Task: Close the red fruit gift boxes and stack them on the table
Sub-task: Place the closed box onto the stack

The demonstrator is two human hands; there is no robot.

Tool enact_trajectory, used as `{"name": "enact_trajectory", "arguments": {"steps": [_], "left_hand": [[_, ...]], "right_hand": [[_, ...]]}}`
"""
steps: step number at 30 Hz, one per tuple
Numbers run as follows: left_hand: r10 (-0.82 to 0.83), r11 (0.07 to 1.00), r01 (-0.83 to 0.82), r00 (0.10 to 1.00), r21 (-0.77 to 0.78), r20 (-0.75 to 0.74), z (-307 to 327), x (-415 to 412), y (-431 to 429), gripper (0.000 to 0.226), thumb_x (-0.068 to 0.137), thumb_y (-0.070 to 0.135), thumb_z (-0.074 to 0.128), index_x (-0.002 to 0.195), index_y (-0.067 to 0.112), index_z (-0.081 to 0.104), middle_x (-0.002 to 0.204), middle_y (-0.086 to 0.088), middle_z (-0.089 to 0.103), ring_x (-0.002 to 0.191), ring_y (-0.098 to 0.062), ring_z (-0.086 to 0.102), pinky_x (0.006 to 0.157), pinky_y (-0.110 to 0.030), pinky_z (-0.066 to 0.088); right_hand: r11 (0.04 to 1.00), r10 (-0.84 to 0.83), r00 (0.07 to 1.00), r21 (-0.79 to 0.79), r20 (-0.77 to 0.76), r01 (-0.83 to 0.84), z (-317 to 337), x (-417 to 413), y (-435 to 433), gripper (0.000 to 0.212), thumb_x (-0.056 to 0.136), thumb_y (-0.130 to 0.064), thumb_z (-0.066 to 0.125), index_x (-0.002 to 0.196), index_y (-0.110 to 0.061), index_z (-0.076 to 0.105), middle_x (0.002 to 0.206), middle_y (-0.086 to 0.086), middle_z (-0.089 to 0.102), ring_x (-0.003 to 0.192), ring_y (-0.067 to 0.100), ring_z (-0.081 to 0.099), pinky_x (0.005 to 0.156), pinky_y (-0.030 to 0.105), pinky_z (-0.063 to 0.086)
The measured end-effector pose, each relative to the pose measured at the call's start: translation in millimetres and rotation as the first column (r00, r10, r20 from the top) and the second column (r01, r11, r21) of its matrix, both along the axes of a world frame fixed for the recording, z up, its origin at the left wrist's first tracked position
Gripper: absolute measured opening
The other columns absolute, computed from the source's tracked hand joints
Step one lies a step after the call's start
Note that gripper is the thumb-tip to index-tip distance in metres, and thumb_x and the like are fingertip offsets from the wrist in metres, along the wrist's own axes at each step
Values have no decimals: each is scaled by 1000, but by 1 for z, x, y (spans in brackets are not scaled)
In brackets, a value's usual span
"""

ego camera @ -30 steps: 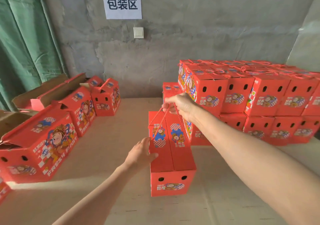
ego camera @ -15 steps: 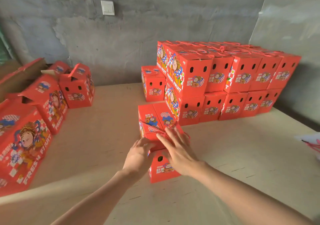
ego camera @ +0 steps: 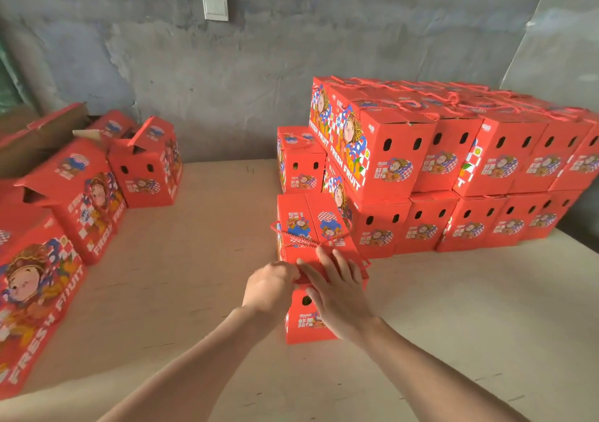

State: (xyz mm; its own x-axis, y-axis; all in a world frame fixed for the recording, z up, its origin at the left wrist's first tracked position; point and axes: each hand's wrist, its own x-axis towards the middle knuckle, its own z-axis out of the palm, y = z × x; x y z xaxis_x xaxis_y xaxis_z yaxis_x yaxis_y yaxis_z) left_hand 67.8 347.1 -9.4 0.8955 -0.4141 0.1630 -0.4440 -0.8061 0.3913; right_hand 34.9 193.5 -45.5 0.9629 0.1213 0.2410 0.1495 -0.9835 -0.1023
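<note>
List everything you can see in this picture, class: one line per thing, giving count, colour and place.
Front box: one, red, table middle, under both hands.
Lone box: one, red, behind it, beside the stack.
Stacked boxes: many, red, two layers, table right.
Unclosed boxes: at least four, red, table left.
Table: one, tan.
Wall switch: one, white, on grey wall.
Left hand: one, grips front box's near edge.
Right hand: one, flat on its top.
</note>
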Motion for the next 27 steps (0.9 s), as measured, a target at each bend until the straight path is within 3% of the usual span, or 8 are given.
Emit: {"name": "enact_trajectory", "arguments": {"steps": [2,4,8,15,20,23,25,27], "left_hand": [[53,994,-55,998,90,26,5,22,-15,20,92,18,51,106,22,66,102,1,67,95,-24,62,76,-26,44],[91,981,-100,994,166,61,8,48,-31,21,92,16,48,103,21,65,99,-2,68,94,-26,62,76,-27,42],[116,956,-145,985,256,128,4,100,-69,23,93,13,41,105,18,60,103,-3,67,98,-26,60,81,-28,37],[204,931,-236,969,278,140,-5,174,-103,26,91,7,39,113,14,52,102,-5,65,93,-27,61,65,-29,35],[211,894,-253,966,370,152,6,204,-111,30,89,2,40,113,10,56,105,-8,64,97,-29,61,66,-30,36],[204,897,-241,969,370,137,12,204,-110,27,91,7,40,107,13,60,106,-9,65,100,-30,59,72,-30,35],[182,886,-218,975,410,125,15,203,-107,29,92,9,38,112,16,58,113,-6,64,110,-27,55,87,-31,36],[162,838,-181,983,514,82,18,198,-108,39,92,10,37,129,15,47,132,-3,53,131,-28,38,107,-40,24]], "right_hand": [[1000,-1,1000,-17,-23,1,-2,29,-13,49,100,-41,30,147,-41,19,160,1,4,146,29,3,113,46,8],[1000,-2,1000,-5,-20,2,-3,58,-26,48,100,-42,28,147,-41,18,160,-2,0,146,27,-1,113,44,5],[1000,4,1000,31,-14,-4,-7,116,-56,47,99,-42,32,145,-42,23,160,-4,4,146,27,0,114,44,3],[989,77,993,117,87,-87,-15,203,-84,42,98,-42,37,140,-41,37,157,-1,21,144,32,13,111,47,10],[990,65,997,120,51,-71,-3,238,-80,44,98,-37,38,142,-40,33,159,-1,12,145,29,5,112,50,2],[974,-20,987,227,158,-16,-2,228,-57,50,90,-15,46,139,-17,41,156,17,17,144,38,10,113,55,1],[995,-27,997,100,74,20,-11,216,-43,61,91,-10,38,148,-4,18,156,25,4,144,42,-3,112,56,-8],[998,-60,998,-14,-33,59,-11,215,-40,69,94,-19,37,148,2,0,154,29,-6,142,45,-11,111,58,-10]]}}
